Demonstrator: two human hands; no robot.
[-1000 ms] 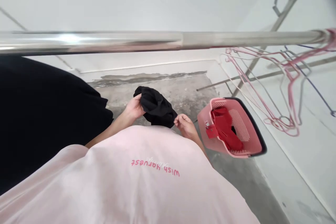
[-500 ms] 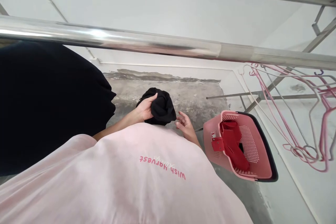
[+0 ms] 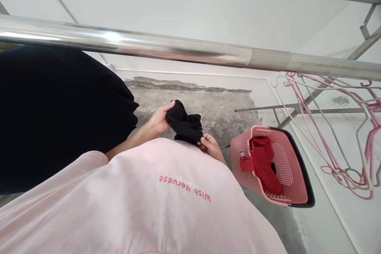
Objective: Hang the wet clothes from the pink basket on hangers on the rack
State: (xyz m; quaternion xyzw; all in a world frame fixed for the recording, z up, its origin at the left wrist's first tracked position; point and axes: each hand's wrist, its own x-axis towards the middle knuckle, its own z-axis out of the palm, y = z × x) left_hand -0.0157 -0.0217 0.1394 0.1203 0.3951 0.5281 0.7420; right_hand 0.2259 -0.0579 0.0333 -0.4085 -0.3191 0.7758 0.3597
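Note:
A bunched piece of black cloth (image 3: pixel 185 124), probably a garment whose kind I cannot make out, is stretched between my two hands in front of my pink shirt. My left hand (image 3: pixel 160 120) grips its upper left end, thumb on top. At the lower right end, my right hand (image 3: pixel 208 145) pinches the cloth's edge between thumb and fingers. The shirt front hides the nearest part of the cloth.
A shiny metal rail (image 3: pixel 178 47) crosses above my hands. Large black fabric (image 3: pixel 59 123) hangs at left. To the right stands a pink basket (image 3: pixel 293 166) with red cloth (image 3: pixel 263 166) inside. Pink and white hangers (image 3: pixel 330 135) hang at far right. Below is concrete floor (image 3: pixel 220 105).
My right hand, apart from the cloth before, now has hold of its right end. The cloth has gone from a round bundle to a longer, pulled-out shape.

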